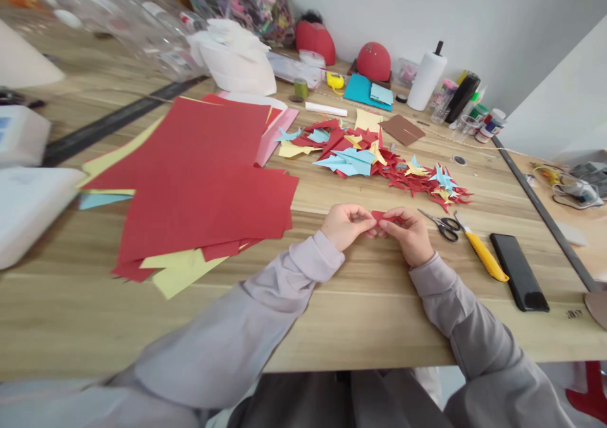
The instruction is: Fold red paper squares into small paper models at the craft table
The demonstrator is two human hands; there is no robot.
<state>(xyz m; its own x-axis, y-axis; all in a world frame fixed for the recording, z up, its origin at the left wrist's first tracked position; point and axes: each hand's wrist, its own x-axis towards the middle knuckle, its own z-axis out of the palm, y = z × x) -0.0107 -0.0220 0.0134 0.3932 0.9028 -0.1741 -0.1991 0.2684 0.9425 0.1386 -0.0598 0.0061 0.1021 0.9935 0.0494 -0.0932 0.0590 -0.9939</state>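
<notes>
A small piece of red paper is pinched between my two hands above the wooden table. My left hand grips its left side with thumb and fingers, and my right hand closes on the right side. Fingers cover most of the paper, so its folds are hard to see. Beyond my hands lies a heap of folded red, blue and yellow paper shapes. Large red sheets with yellow ones among them are spread to the left.
Right of my hands lie scissors, a yellow cutter and a black phone. Toward the wall stand a white roll, small bottles and two red domed objects. Plastic bottles and a white container are at the back left.
</notes>
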